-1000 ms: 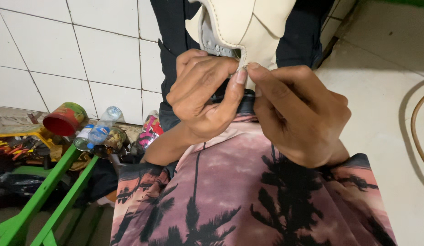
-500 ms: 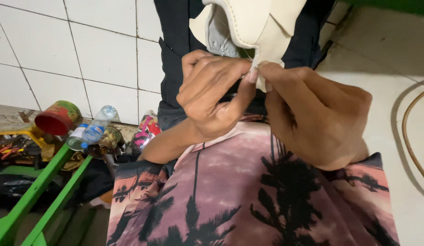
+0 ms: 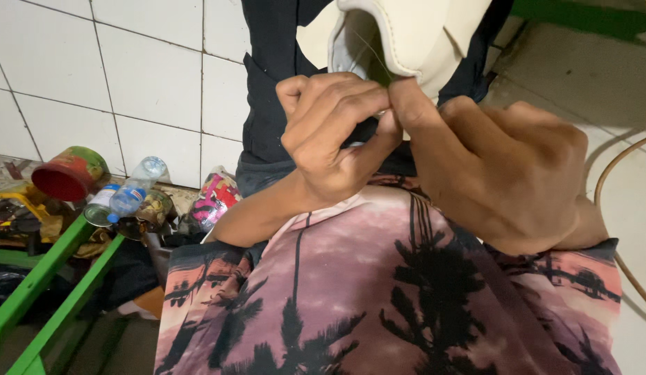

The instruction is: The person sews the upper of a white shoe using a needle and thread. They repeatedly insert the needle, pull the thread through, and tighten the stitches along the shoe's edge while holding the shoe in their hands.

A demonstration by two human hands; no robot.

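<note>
From the head view, looking straight down: the cream shoe upper (image 3: 413,35) sits at the top of the frame, its padded edge curling over a grey lining, and everything else arranges itself around it. Just below that edge the two hands meet. The left hand (image 3: 337,132) is curled tight, fingers folded in, thumb and forefinger pressed together right under the upper's rim; whatever they pinch is too small to make out. The right hand (image 3: 496,167) comes in from the right, its thumb and forefinger tip pressed against the cream edge itself, clamped on it, touching the left hand's fingertips. A thin thread-like line (image 3: 375,59) runs across the grey lining just above the fingers.

Behind the upper hangs dark fabric (image 3: 267,104). Below the hands, the pink shirt with black palm trees (image 3: 378,292) fills the lower frame.

Well to the left of the upper, down against the white tiled wall (image 3: 128,69), lies a clutter: a red-mouthed tin (image 3: 66,173) tipped on its side, a clear plastic bottle (image 3: 135,187) lying beside it, a bright pink wrapper (image 3: 215,198). Green metal bars (image 3: 52,278) slant below them. Far right of the upper, a tan hose (image 3: 604,187) curves over the pale floor.
</note>
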